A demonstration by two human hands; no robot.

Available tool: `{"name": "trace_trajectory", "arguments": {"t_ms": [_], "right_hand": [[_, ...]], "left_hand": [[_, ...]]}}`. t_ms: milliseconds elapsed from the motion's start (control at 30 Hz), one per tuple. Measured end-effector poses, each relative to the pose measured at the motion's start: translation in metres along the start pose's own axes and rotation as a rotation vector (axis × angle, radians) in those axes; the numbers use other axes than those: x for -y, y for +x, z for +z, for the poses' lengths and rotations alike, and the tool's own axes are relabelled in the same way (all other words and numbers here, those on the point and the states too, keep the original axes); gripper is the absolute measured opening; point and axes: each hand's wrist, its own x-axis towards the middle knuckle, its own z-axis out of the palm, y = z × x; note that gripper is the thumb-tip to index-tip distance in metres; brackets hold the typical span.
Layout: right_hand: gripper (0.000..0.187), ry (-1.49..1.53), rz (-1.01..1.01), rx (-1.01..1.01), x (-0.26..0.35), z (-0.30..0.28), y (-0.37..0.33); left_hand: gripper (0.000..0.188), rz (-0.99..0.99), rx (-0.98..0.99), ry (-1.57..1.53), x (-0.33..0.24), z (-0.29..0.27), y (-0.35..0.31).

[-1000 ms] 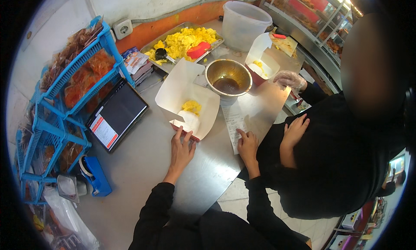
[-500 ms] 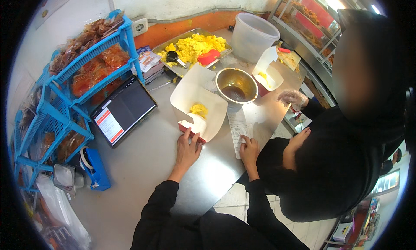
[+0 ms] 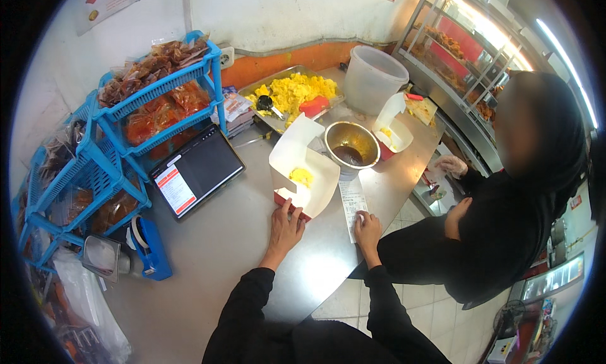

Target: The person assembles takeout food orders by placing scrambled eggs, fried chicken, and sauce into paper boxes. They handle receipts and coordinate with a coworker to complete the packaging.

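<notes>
An opened red-and-white cardboard food box point(image 3: 320, 171) stands on the metal table, with scrambled egg point(image 3: 302, 177) and a white portion, perhaps rice, inside. My left hand point(image 3: 285, 233) rests its stretched fingers against the box's near red side. Farther right, my right hand point(image 3: 368, 233) has its curled fingers on the lower part of a long printed receipt point(image 3: 353, 203), which lies on the table. Beyond the receipt's top is a steel bowl point(image 3: 351, 144) holding some dark sauce. A second open food box point(image 3: 396, 137) with egg in it stands behind and right of the bowl.
Farther back are an egg tray point(image 3: 252, 89) with a black scoop point(image 3: 265, 104) and a translucent bucket point(image 3: 375, 80). A tablet point(image 3: 197, 171), blue tape dispenser point(image 3: 151, 250) and blue basket rack point(image 3: 158, 105) occupy the left. A co-worker point(image 3: 505, 219) with one gloved hand point(image 3: 452, 166) is close at right.
The view has shifted, so the scene sits lower and more of the wall and display case shows. My hands keep their places at the box and receipt. The co-worker has leaned back to the right.
</notes>
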Motion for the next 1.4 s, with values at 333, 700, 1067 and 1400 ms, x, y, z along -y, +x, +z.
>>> {"name": "trace_trajectory", "arguments": {"t_ms": [333, 700, 1067, 1400], "right_hand": [[0.012, -0.013, 0.021, 0.000, -0.0026, 0.0027, 0.0009], [0.012, 0.040, 0.015, -0.032, -0.0012, 0.0016, 0.0004], [0.011, 0.030, 0.020, -0.054, -0.0017, 0.0031, 0.0005], [0.013, 0.002, 0.069, -0.003, 0.0020, 0.0007, 0.0021]], "left_hand": [[0.054, 0.018, -0.053, 0.038, -0.0023, -0.0013, 0.0014], [0.055, 0.007, -0.054, 0.048, -0.0020, 0.0010, 0.0015], [0.055, 0.032, -0.051, 0.057, -0.0038, -0.0022, 0.0037], [0.055, 0.020, -0.031, 0.016, -0.0036, -0.0034, 0.0043]]}}
